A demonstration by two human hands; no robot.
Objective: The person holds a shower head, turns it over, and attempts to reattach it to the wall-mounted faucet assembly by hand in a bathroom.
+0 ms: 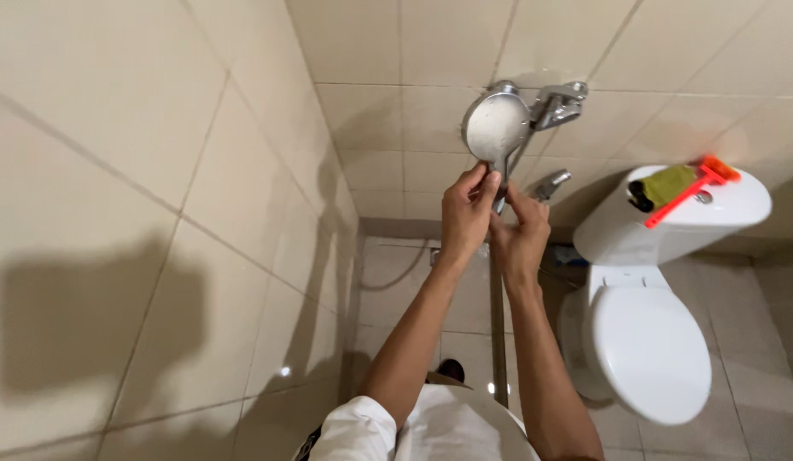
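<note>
White sleeve nearest; both bare arms reach up to the round chrome shower head [496, 126]. Left hand [466, 213] and right hand [521, 236] have fingers closed around its handle, just below the head. Right of it stands a white ceramic toilet [652, 341].

Two bare forearms rise from the bottom edge toward twelve o'clock, uncovered from above the elbow up to the wrists. The left hand [466, 212] and right hand [523, 235] wear nothing that shows — no ring, watch or glove. At six o'clock sits a white short-sleeved shirt [443, 427]; its left sleeve ends in a folded cuff — plain cloth, no print visible.
</note>
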